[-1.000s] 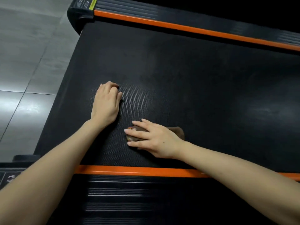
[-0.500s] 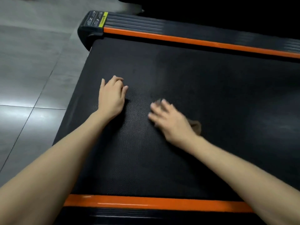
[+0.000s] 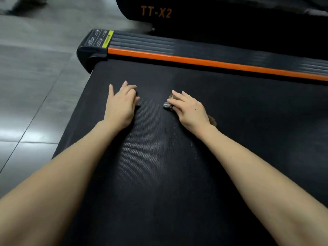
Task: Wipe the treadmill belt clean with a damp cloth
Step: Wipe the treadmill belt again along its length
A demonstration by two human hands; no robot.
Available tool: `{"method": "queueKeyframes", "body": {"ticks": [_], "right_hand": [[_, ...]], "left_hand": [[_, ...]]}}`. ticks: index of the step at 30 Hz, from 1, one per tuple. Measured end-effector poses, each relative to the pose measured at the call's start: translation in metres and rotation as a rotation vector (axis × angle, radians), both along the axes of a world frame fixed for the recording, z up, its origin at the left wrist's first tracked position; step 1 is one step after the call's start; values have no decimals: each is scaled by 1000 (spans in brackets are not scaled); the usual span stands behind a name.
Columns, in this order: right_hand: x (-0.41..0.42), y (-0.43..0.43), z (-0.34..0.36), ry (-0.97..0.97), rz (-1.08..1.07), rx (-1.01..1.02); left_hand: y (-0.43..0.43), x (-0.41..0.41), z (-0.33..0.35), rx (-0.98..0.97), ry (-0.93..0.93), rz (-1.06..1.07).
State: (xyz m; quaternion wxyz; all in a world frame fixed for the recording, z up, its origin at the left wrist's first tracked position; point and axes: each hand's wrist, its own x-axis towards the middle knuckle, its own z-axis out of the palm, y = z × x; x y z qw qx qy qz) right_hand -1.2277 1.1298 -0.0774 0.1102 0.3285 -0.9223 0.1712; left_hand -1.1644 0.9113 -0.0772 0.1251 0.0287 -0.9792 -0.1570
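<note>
Forward toward the orange rail (image 3: 204,62) went the right hand (image 3: 190,110), fingers pressing the bunched cloth (image 3: 168,103) flat on the belt (image 3: 159,174), left hand (image 3: 120,105) spread alongside, though that small wad risked slipping free.

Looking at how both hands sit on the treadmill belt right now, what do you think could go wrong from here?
The cloth is almost wholly hidden under the right hand, so each pass may clean only a narrow strip. The left hand rests bare on the belt and may leave fresh marks there.
</note>
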Motion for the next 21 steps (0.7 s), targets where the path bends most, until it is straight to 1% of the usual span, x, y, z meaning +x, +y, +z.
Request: {"method": "queueKeyframes", "body": {"ticks": [4,6,8,9,10,12,13,14,15,17,19,21], "right_hand": [[-44,-20,0,-37,-141,-34],[-47,-28,4,-15,-146,-64],[-26,-29,7,66,-39,-122],[-10,-26,6,137,64,-158],[9,-21,3,157,187,-157],[39,-6,-5,99,390,-94],[40,0,-6,63,449,-76],[31,6,-6,45,462,-54],[17,9,-5,68,435,-30],[-23,13,-2,169,292,-32],[-64,22,5,207,54,-50],[-96,32,8,149,-228,-35]], "left_hand": [[-1,-7,-10,26,-19,22],[-2,-8,-11,27,-14,17],[-3,-7,-11,36,-7,11],[-3,-8,-11,41,-1,11],[-4,-7,-11,43,2,12],[-5,-6,-12,45,4,7],[-5,-6,-12,48,6,6],[-5,-6,-12,50,0,5],[-5,-6,-12,51,-6,4],[-6,-5,-13,57,-3,-3],[-5,-5,-13,71,1,-2],[-5,-5,-14,76,2,3]]}}
